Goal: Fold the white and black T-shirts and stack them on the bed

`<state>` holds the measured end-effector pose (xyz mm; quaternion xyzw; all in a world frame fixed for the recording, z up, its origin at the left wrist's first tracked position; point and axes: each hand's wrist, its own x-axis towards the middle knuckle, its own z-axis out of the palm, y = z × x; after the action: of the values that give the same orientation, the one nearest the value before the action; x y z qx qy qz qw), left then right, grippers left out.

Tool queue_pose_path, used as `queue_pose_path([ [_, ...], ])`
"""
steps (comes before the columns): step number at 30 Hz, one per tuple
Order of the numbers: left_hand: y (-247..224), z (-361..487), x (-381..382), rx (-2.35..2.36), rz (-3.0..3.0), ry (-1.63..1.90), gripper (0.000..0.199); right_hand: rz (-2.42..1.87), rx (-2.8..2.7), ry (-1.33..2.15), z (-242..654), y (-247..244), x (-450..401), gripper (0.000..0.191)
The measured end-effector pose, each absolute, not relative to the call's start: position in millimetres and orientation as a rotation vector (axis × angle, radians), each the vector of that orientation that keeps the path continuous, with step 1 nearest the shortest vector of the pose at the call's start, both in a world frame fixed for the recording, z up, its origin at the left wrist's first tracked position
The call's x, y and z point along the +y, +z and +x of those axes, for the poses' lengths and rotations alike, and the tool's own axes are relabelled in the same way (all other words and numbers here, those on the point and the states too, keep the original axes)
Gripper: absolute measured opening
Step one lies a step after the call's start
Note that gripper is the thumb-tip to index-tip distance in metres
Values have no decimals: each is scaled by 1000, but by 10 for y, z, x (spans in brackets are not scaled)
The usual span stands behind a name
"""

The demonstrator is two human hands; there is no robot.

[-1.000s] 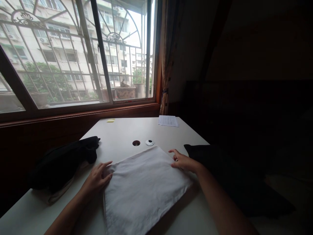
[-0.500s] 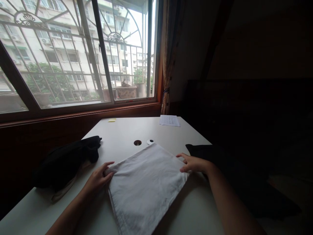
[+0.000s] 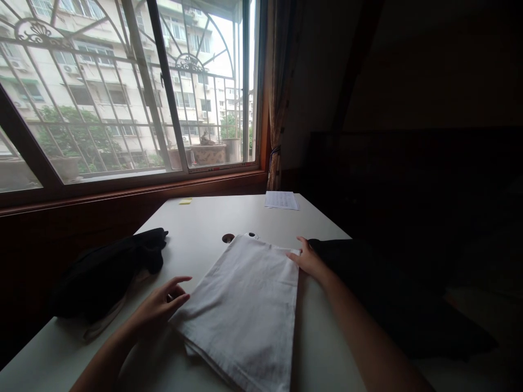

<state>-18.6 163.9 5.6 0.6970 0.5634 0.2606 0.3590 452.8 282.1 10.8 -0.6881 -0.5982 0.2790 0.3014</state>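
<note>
A folded white cloth (image 3: 245, 305) lies in layers on the table in front of me, its far edge close to two round table holes. My left hand (image 3: 165, 302) is at the cloth's left side, thumb and forefinger apart, fingertips by the edge; it grips nothing I can see. At the far right corner, my right hand (image 3: 308, 257) has its thumb over the cloth and its forefinger beyond the corner, holding it there. Some fingers of the right hand are hidden from view.
On the white table (image 3: 204, 218), a black garment (image 3: 110, 267) lies at left and another dark cloth (image 3: 368, 283) at right. Paper sheets (image 3: 281, 200) and a yellow note (image 3: 185, 201) are at the far end. One hole (image 3: 227, 238) is uncovered. A window (image 3: 122, 98) stands behind.
The white cloth has turned, its right corner swinging away from me and its near end shifting right. My right hand has moved left and away; my left hand has come off the cloth's left corner.
</note>
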Motion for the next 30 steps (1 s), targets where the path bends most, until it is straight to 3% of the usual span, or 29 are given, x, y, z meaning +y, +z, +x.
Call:
queue_pose_path([
  [8,1,-136,1632,1360,1751,632,78,-1609,-1634,1323,4628,266,2639,106],
  [11,88,-130,1556,1319,1685,539,85,-1523,-1614,1275,4483,194,2677,97],
  [17,311,-85,1335,1090,1443,251,81,-1482,-1588,1105,4044,23,2707,80],
  [20,347,-57,1311,1128,1415,382,72,-1441,-1650,1168,3982,74,2627,82],
  [25,216,-33,1459,1229,1360,666,86,-1397,-1741,1360,4043,261,2489,95],
  [30,130,37,1561,1260,1403,851,85,-1383,-1652,1656,4052,398,2399,113],
])
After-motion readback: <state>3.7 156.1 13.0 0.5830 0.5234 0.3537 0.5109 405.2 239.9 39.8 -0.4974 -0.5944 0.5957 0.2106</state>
